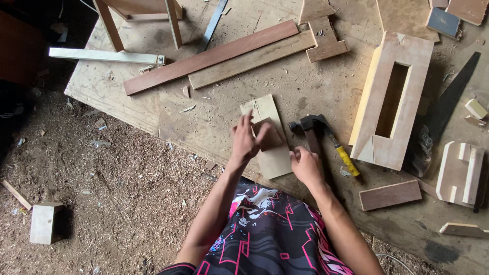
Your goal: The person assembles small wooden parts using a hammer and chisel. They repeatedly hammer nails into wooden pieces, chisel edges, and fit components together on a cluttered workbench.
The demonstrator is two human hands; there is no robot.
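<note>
- At frame centre, the left hand (246, 140) pinches a small brown wood block (270, 136), held flat on a pale plywood strip (269, 137).
- The right hand (305, 164) is curled, fingertips on the strip's lower right edge, just beside a yellow-handled hammer (326, 140).
- Right of centre, an open-slotted wooden box (392, 99) lies on the board floor (214, 119); its slot looks empty.
- Lower left, sawdust ground (117, 198) offers open room beyond the board's edge.
</note>
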